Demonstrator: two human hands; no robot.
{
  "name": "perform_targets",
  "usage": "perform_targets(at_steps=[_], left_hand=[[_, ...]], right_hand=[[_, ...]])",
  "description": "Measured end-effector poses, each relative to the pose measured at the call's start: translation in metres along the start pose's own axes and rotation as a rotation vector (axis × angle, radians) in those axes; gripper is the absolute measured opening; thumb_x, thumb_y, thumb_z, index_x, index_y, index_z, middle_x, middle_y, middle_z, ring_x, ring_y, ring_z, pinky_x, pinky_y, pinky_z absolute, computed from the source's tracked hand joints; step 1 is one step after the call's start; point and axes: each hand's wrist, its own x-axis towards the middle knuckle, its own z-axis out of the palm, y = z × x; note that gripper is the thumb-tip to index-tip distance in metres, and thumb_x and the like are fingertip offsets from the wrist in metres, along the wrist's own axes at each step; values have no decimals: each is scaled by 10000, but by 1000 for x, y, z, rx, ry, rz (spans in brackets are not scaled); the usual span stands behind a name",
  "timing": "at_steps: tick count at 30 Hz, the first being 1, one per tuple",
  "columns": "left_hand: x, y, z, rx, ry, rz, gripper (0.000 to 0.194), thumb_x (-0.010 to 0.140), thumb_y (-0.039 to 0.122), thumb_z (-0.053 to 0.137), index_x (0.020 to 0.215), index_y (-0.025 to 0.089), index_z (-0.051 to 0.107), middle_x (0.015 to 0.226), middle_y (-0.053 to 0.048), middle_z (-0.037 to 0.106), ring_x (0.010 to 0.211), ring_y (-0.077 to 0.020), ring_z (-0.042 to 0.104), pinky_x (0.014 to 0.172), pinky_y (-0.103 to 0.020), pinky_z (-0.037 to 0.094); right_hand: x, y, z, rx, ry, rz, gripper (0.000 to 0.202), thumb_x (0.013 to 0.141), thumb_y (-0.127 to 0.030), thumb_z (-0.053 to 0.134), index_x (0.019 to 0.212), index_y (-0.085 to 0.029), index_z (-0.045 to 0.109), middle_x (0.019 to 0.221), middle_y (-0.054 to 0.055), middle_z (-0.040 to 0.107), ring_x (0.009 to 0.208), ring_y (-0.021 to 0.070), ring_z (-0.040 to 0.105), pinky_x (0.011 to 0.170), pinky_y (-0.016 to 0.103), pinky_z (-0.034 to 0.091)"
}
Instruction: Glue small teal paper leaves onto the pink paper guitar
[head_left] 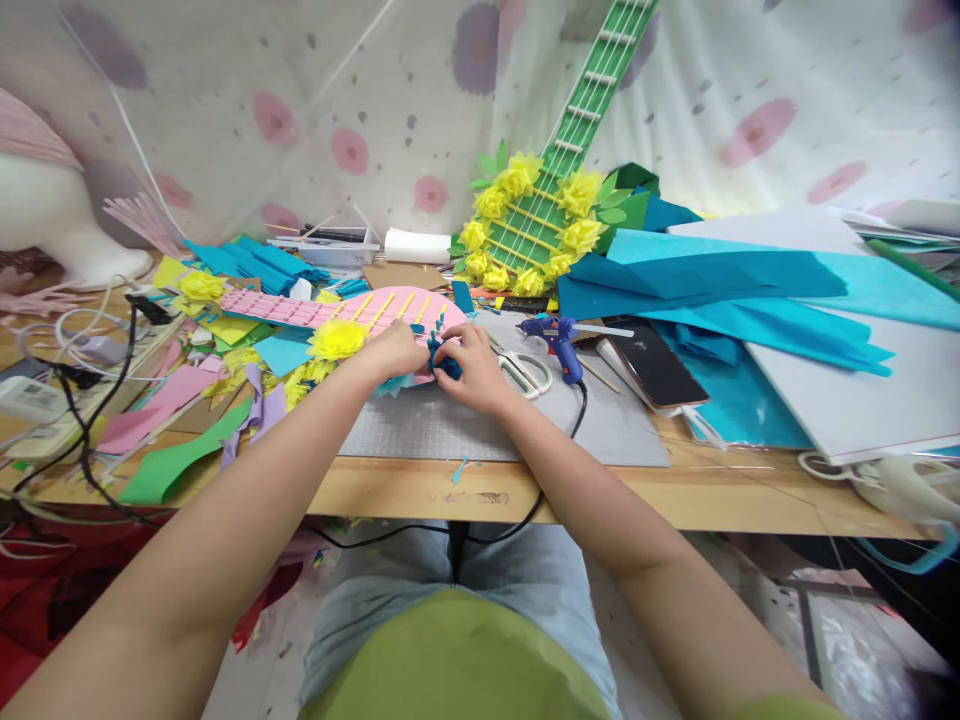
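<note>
A pink paper guitar [360, 312] with yellow strips and yellow paper flowers lies on the grey cutting mat [480, 430]. At its right end, a crumpled dark-blue crepe paper piece [434, 352] sits between my two hands. My right hand [478, 368] pinches that piece from the right with bent fingers. From the left, my left hand [395, 352] has its fingers closed at the blue paper, with the fingertips partly hidden. Light-blue paper [395, 384] peeks out under the guitar's near edge. White-handled scissors [527, 374] lie just right of my right hand.
A blue glue gun [559, 345] rests right of the scissors, its black cord [579, 410] running over the table edge. Beside it lies a phone [651, 362]. A green paper guitar [541, 225] leans behind. Blue paper sheets [720, 285] cover the right; paper scraps [161, 405] crowd the left.
</note>
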Motion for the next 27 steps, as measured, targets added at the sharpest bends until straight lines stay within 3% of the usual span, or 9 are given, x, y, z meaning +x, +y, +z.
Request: perform_targets(at_steps=[6, 10, 13, 17, 21, 27], left_hand=[[-4, 4, -1, 48, -41, 14, 301, 623, 226, 655, 912, 141, 655, 995, -172, 722, 949, -316, 676, 705, -338, 493], [-5, 5, -1, 32, -23, 6, 279, 603, 213, 663, 877, 161, 656, 953, -149, 730, 962, -309, 673, 708, -317, 495], [-6, 2, -9, -40, -19, 24, 287, 607, 239, 676, 885, 173, 650, 982, -121, 730, 951, -294, 672, 694, -303, 493], [0, -8, -26, -114, 70, 39, 312, 604, 288, 712, 898, 209, 642, 957, -60, 736, 935, -273, 661, 693, -295, 486], [14, -19, -33, -169, 189, 21, 372, 636, 291, 687, 993, 212, 617, 991, -59, 730, 916, -252, 654, 734, -315, 481], [41, -34, -35, -88, 251, 46, 199, 707, 259, 644, 899, 209, 628, 1038, -68, 721, 964, -248, 645, 792, -317, 461]], right_hand=[[0, 0, 1, -4, 6, -9, 77, 768, -222, 607, 833, -210, 648, 1117, 106, 544, 1121, 263, 445, 1001, 451, 357], [0, -1, 0, -2, 1, -7, 71, 774, -230, 607, 835, -216, 641, 1116, 103, 544, 1119, 266, 448, 999, 459, 361], [0, -2, -3, 0, 0, -20, 72, 790, -244, 599, 843, -215, 637, 1111, 103, 543, 1120, 258, 449, 999, 449, 365], [1, -1, -8, -2, 47, -21, 61, 818, -260, 575, 822, -222, 622, 1096, 94, 558, 1113, 246, 461, 996, 432, 371], [3, 5, -22, 17, 92, 9, 92, 845, -266, 540, 802, -222, 608, 1013, 82, 612, 1038, 233, 515, 967, 417, 388], [-8, 22, -58, 55, 39, 175, 145, 843, -303, 506, 803, -212, 611, 860, 56, 672, 858, 204, 588, 825, 350, 445]])
